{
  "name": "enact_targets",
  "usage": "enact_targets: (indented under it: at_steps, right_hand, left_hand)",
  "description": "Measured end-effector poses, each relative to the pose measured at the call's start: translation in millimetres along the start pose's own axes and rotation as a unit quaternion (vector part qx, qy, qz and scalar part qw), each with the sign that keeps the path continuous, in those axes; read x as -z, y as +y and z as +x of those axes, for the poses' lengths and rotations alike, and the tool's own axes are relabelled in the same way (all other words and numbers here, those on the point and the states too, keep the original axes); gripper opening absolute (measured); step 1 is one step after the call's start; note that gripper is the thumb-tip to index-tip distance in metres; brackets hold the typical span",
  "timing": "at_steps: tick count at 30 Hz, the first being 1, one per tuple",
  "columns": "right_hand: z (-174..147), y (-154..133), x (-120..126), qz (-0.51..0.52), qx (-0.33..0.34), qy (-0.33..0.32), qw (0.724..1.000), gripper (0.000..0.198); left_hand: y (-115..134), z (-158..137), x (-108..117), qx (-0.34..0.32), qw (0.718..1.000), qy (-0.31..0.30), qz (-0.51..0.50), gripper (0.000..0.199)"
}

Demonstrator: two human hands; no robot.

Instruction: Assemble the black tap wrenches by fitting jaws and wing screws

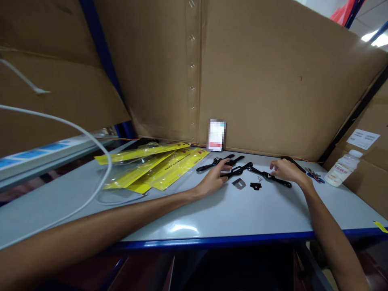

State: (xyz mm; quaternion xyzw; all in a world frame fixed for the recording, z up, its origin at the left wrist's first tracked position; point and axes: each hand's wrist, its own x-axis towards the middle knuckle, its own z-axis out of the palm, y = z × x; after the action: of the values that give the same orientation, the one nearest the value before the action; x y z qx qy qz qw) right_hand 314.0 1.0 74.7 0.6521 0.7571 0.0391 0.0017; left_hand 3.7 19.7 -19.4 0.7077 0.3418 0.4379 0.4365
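Observation:
My left hand (212, 178) is at the middle of the table, its thumb and fingers around the near end of a black slotted part (237, 171). Behind it lie more long black parts (206, 167), partly covered by the fingers. My right hand (285, 169) hovers with bent, parted fingers beside a second long black part (281, 182), which lies flat. Between the hands are a grey plate with a cutout (239, 184), a small black notched plate (256, 186) and some tiny metal pieces (260, 179), too small to name.
Yellow-and-clear packages (169, 167) lie overlapping at the left, with a white cable (104, 149) in front. A pixelated upright phone-like object (216, 135) leans against the cardboard wall (257, 81). A white bottle (342, 167) and keys (315, 176) are at the right.

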Motion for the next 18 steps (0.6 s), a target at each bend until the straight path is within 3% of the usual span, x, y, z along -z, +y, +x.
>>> enact_targets:
  at_steps: [3, 11, 18]
  right_hand:
    - [3, 16, -4, -0.001, -0.014, -0.033, 0.999, 0.029]
    - [8, 13, -6, 0.024, 0.013, -0.036, 0.999, 0.027]
    - [13, 3, -18, 0.052, 0.063, -0.045, 0.996, 0.014]
  left_hand:
    - [4, 1, 2, -0.039, 0.998, -0.001, 0.055, 0.071]
    - [23, -11, -2, -0.173, 0.955, -0.030, 0.240, 0.021]
    - [28, -21, -6, -0.236, 0.904, -0.116, 0.338, 0.031]
